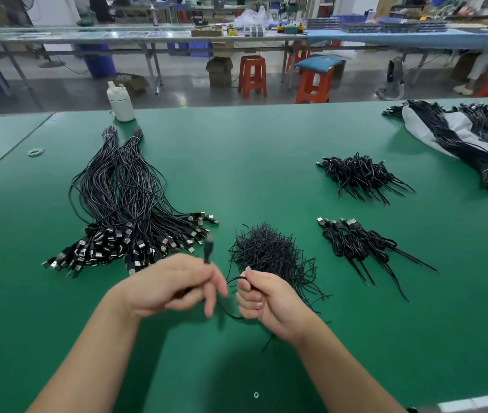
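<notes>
A thin black USB cable is held just above the near edge of the green table, strung between the two hands. Its dark plug stands up out of the left hand's fingers, a slack loop hangs across the gap between the hands, and a loose tail shows under the right wrist. The left hand is back-up and blurred. It grips the cable just below the plug, while its lower fingers point down toward the table. The right hand is a fist, fingers curled tight round the cable and thumb raised on top. Just beyond the hands lies a heap of short black ties. To its right lies a small row of coiled cables, and to its left a big fanned bundle of loose cables, plugs toward the person. Farther back on the right sits another pile of coiled cables, then more bundles on a grey bag. A white bottle stands at the far edge, and red stools stand on the floor beyond.
</notes>
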{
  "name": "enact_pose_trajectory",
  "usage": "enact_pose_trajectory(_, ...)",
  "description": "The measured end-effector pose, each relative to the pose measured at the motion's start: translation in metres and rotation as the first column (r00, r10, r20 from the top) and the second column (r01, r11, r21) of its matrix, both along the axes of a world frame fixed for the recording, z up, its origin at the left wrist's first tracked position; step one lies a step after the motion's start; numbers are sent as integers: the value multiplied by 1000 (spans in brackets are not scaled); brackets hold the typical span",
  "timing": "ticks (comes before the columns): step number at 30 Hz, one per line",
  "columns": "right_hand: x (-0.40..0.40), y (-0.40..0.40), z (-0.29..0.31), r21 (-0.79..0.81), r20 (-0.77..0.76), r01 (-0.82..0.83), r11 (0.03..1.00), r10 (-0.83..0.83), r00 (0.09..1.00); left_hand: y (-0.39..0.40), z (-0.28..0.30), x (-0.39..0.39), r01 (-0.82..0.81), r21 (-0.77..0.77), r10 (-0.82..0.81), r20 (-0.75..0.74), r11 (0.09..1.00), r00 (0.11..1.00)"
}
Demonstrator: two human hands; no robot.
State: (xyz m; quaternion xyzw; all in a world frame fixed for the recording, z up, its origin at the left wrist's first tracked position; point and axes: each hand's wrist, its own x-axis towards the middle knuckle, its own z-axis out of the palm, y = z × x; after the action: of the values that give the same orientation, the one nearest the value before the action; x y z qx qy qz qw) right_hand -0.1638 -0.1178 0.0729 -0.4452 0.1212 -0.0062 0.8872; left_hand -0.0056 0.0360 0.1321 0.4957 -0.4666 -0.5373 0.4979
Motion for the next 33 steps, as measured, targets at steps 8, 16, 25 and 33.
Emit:
enact_pose_trajectory(8,3,2,2,-129,-14,-51,990,50,999,-13,-37,-13,-453,170,316,508,875,801)
enact_pose_trajectory(16,-8,13,-16,-172,-75,-59,983,47,996,-31,-19,1,-772,162,562,-777,615,284)
enact_pose_trajectory(25,2,-16,6,61,-18,87,994,-86,996,-4,-7,-10,-80,126,36,319,989,947)
enact_pose_trajectory(33,3,-3,20,-416,-59,-52,908,30,998,-31,-27,-32,-553,122,430,502,824,751)
